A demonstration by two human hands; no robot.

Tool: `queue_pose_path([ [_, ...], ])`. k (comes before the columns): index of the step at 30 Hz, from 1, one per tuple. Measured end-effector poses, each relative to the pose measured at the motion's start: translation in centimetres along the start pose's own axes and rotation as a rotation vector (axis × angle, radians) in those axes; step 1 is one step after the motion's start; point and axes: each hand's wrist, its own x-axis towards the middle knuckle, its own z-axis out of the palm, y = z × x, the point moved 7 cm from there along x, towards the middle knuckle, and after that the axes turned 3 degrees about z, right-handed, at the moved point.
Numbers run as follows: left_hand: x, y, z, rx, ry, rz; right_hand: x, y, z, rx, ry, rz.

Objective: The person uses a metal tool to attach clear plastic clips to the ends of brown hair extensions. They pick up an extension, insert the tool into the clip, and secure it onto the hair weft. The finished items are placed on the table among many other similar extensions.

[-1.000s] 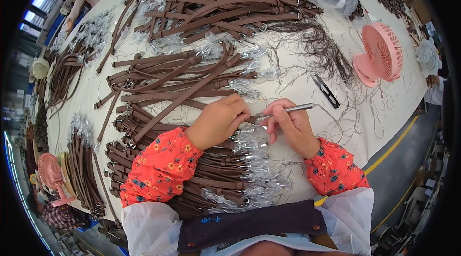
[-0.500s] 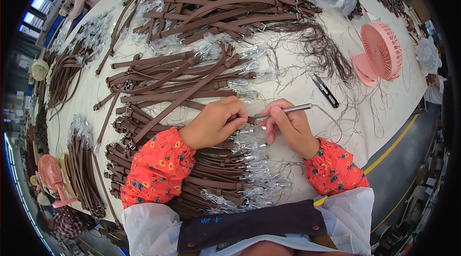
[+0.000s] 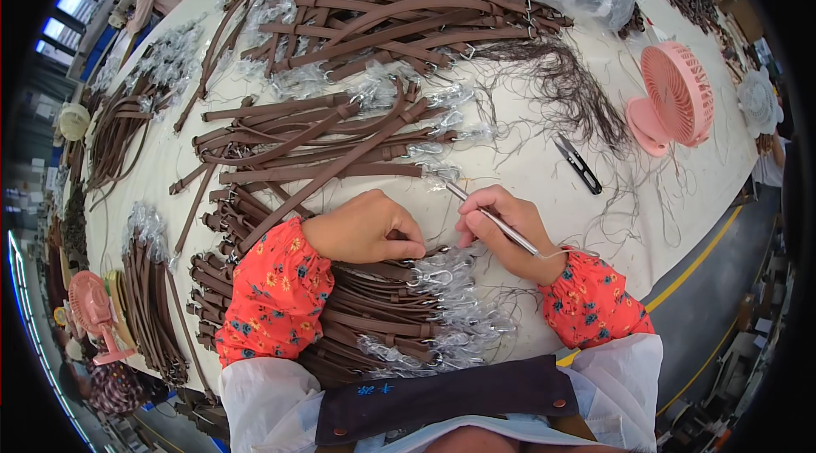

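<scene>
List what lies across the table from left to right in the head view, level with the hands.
Brown strap bundle at the left edge → left hand → right hand, holding a thin metal tool → bare table.

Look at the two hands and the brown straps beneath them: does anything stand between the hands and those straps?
Nothing visible does. The left hand rests directly on the brown straps. The right hand holds a thin metal tool beside it.

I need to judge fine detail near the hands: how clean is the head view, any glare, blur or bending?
Head view: even light with soft shadows; hands sharp, with the thin metal tool in the right hand crisp; clear plastic wrapping on the brown strap ends glints; table edge bends with fisheye; rim dark.
</scene>
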Motion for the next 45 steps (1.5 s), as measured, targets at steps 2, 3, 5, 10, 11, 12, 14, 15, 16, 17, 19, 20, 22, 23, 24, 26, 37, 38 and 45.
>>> queue_pose_path([
  [2,-0.2,-0.1,-0.9,-0.016,0.151,-0.016,0.0,0.0,0.2,-0.007,-0.032,-0.015],
  [3,-0.3,-0.2,-1.3,-0.025,0.227,-0.024,0.0,0.1,0.3,-0.010,-0.047,-0.005],
  [5,-0.8,0.6,-3.5,0.366,0.614,0.024,0.0,0.1,0.3,-0.017,-0.072,0.014],
  [10,-0.9,0.1,-3.2,0.525,0.662,0.035,-0.3,-0.1,0.2,-0.055,-0.046,-0.048],
  [11,-0.5,0.0,-2.6,0.446,0.602,0.072,-0.4,-0.5,0.0,-0.068,-0.014,-0.094],
  [12,-0.1,0.0,-1.9,0.366,0.542,0.107,-0.4,-0.7,-0.1,-0.081,0.018,-0.139],
  [14,0.8,0.3,-0.6,0.216,0.438,0.176,-0.5,-0.8,-0.3,-0.087,0.059,-0.174],
  [15,1.0,0.5,-0.4,0.190,0.445,0.154,-0.4,-0.7,-0.4,-0.080,0.071,-0.163],
  [16,1.1,0.7,-0.3,0.164,0.453,0.133,-0.3,-0.5,-0.5,-0.073,0.083,-0.152],
  [17,1.2,0.8,-0.3,0.138,0.460,0.112,-0.3,-0.2,-0.6,-0.047,0.087,-0.126],
  [19,1.1,1.2,-0.5,0.194,0.474,0.151,0.0,0.2,-0.8,0.007,0.095,-0.079],
  [20,1.1,1.4,-0.5,0.221,0.482,0.170,0.2,0.4,-0.9,0.077,0.112,-0.066],
  [22,1.3,1.9,-0.2,0.286,0.472,0.218,0.5,0.7,-1.2,0.215,0.148,-0.039],
  [23,1.4,2.1,0.0,0.318,0.467,0.242,0.5,0.8,-1.4,0.247,0.165,-0.021],
  [24,1.4,2.2,0.2,0.364,0.462,0.235,0.5,1.0,-1.6,0.280,0.180,-0.004],
  [26,1.5,2.5,0.4,0.457,0.453,0.221,0.6,1.1,-1.7,0.315,0.200,0.012],
  [37,1.0,0.0,-0.9,0.049,0.520,0.069,0.3,1.5,-1.5,0.247,0.109,0.094],
  [38,1.0,-0.1,-0.9,0.013,0.501,0.049,0.2,1.5,-1.5,0.238,0.106,0.100],
  [45,0.8,0.2,-0.9,-0.068,0.458,0.069,0.2,1.5,-1.1,0.222,0.086,0.157],
])
